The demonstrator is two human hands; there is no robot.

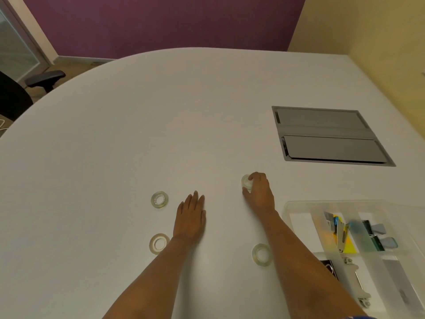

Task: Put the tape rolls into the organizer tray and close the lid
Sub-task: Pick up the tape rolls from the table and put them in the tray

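Several clear tape rolls lie on the white table (138,111). My right hand (259,192) has its fingers closed around one tape roll (246,181) near the table's middle. My left hand (190,215) rests flat on the table, fingers together, holding nothing. A tape roll (159,199) lies just left of its fingertips, and another tape roll (158,243) lies left of its wrist. One more tape roll (261,254) sits between my forearms. The clear organizer tray (299,206) stands at the lower right, its compartments showing; no lid is visible on it.
The tray holds a stapler (340,236), binder clips (379,236), yellow sticky notes and other small items. A grey cable hatch (328,137) is set into the table at the right. A black office chair (13,97) stands beyond the table's left edge.
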